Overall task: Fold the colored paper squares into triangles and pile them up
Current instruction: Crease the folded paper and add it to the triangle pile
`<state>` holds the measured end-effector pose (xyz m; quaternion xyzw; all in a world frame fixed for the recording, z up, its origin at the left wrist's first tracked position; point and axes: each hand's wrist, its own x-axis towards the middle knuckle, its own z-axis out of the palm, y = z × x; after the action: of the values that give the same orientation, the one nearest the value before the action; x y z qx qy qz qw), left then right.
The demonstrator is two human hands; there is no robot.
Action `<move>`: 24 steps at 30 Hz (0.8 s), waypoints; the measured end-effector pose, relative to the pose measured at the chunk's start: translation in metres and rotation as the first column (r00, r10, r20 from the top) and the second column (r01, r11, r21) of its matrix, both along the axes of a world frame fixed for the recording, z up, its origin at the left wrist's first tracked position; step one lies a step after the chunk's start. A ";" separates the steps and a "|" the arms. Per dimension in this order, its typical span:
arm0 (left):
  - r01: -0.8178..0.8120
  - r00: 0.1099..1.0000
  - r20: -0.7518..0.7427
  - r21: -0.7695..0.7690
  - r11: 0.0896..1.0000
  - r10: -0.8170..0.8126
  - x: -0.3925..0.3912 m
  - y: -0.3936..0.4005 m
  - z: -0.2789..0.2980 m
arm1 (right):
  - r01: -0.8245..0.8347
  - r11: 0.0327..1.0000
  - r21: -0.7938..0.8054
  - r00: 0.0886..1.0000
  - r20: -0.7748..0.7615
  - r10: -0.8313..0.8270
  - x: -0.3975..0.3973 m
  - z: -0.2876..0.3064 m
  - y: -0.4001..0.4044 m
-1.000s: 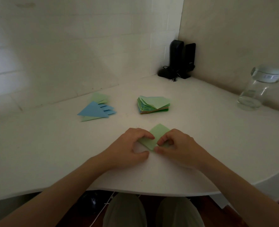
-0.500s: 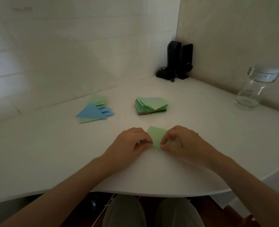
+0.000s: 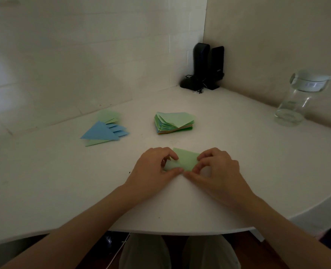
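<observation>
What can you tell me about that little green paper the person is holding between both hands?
The green paper is a small, thin, pale sheet, lying low on the white table near its front edge. It looks partly folded, its near edge curling up. The left hand pinches its left side and the right hand pinches its right corner.

Dim corner with a white desk

A curved white tabletop (image 3: 44, 181) fits into a corner where a pale tiled wall (image 3: 83, 55) meets a plain beige wall (image 3: 277, 35); dark reddish-brown floor (image 3: 244, 247) shows beneath its edge, and the light is low and soft.
</observation>
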<state>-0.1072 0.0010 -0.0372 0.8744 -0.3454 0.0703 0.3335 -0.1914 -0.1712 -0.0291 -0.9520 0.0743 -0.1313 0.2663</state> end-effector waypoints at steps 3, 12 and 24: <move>-0.010 0.994 -0.113 -0.056 0.998 0.003 0.003 0.005 0.004 | 0.042 0.999 0.032 0.992 -0.118 -0.038 0.005 0.004 -0.004; 0.168 0.986 0.011 0.037 0.985 -0.168 0.003 0.012 0.007 | -0.128 0.978 0.162 0.923 -0.343 0.177 0.021 0.022 -0.020; 0.132 0.970 0.155 0.298 0.945 -0.184 -0.012 0.011 0.016 | -0.320 0.927 -0.198 0.946 -0.114 0.302 0.036 0.024 -0.030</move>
<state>-0.1195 0.0123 -0.0207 0.8726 -0.4501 0.0718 0.1756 -0.1554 -0.2014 -0.0047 -0.9794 -0.0813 -0.0556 0.1764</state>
